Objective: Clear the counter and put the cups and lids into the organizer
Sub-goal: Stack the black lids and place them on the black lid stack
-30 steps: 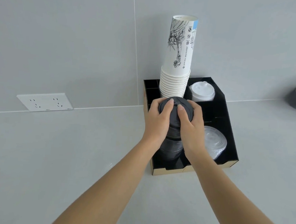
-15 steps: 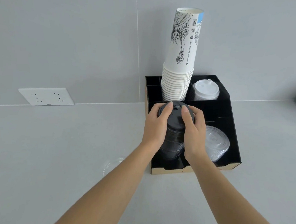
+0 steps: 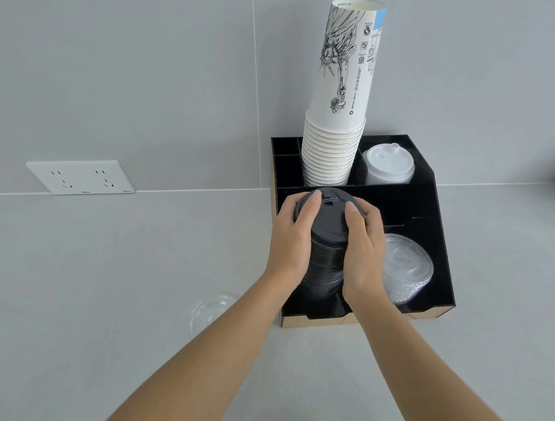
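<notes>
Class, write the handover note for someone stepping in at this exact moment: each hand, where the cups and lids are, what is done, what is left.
Left hand and right hand: both clasp the black lid stack standing in the organizer front left bay.
Done: paper cup stack in the back, white lids back right, clear lids front right.
Left: let go of the black lids once they sit steady; one clear lid lies on the counter left of the organizer.
</notes>
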Motion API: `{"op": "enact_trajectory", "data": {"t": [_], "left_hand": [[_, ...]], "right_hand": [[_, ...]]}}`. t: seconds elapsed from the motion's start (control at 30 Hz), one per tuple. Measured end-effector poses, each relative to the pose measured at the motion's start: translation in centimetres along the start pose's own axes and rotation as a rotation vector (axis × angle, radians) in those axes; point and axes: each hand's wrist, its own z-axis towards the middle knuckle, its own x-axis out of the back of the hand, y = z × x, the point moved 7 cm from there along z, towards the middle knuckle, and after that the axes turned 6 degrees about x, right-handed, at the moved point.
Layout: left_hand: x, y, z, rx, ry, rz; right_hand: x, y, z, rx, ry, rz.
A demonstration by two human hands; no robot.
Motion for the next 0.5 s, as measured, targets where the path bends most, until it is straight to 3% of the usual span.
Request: {"op": "enact_trajectory", "data": {"t": [0.27, 0.5], "left_hand": [[1.6, 2.4, -0.6, -0.077, -0.026, 0.157], [6.5, 5.4, -2.4, -0.178, 0.025, 0.247]], "right_hand": [[1.1, -2.4, -0.1, 0.089, -0.028, -0.116], [0.9, -7.6, -0.9, 0.315, -0.020, -0.264]]}}
